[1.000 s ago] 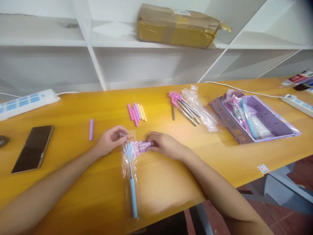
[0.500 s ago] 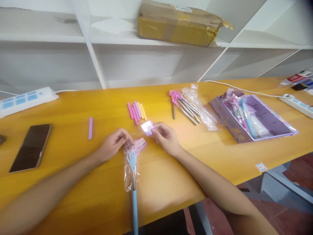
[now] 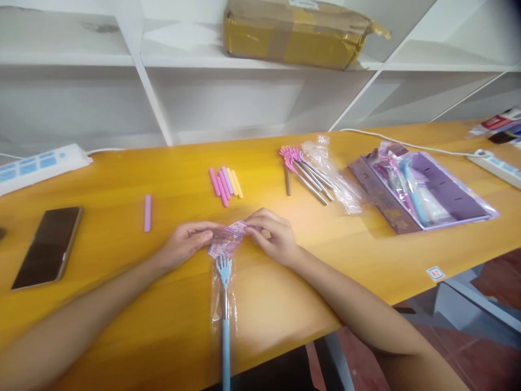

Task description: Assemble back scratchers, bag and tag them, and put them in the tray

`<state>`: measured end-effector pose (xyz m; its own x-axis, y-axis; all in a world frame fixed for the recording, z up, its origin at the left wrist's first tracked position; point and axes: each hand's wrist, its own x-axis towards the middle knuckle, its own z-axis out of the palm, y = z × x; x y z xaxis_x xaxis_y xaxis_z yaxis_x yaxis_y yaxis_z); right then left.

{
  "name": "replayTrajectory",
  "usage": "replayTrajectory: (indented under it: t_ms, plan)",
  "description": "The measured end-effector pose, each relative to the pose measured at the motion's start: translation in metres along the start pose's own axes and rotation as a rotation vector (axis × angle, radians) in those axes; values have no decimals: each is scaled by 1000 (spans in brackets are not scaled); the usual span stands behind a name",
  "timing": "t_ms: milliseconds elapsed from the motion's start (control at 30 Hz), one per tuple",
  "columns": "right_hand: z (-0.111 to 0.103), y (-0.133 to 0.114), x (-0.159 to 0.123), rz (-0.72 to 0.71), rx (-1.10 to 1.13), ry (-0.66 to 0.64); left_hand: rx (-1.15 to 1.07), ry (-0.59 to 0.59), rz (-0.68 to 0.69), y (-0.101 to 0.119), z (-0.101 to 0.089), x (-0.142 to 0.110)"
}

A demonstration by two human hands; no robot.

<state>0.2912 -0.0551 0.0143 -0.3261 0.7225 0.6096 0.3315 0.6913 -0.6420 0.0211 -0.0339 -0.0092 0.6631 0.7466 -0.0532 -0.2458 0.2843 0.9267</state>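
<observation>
A blue claw-headed back scratcher (image 3: 224,304) lies in a clear plastic sleeve on the yellow table (image 3: 122,293), its handle pointing toward me. My left hand (image 3: 187,243) pinches the sleeve's top end. My right hand (image 3: 272,234) is closed on a small pink-and-purple card (image 3: 236,228) at that same open end. Both hands meet over the sleeve's mouth.
Several pink, purple and yellow grips (image 3: 225,184) lie behind my hands, one purple grip (image 3: 147,212) to the left. Pink scratchers with metal stems (image 3: 303,171) and a purple tray (image 3: 423,190) are at right. A phone (image 3: 46,244) and power strip (image 3: 40,165) are at left.
My right hand lifted the small card away from the sleeve, then brought it back down to the sleeve's top end. The scratcher slid slightly toward me.
</observation>
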Motion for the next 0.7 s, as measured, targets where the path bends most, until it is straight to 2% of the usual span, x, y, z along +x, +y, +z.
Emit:
replayTrajectory:
  t_ms: [233, 367, 500, 700]
  plan:
    - [8, 1, -5, -24, -32, -33, -89, -14, 14, 10, 6, 5]
    - [10, 6, -9, 12, -90, -69, -96, -29, -10, 10, 3, 5]
    - [11, 10, -12, -31, -138, -124, -111, -55, -19, 9, 0, 5]
    - [11, 12, -12, -67, -173, -166, -148, -140, -46, 13, 2, 5]
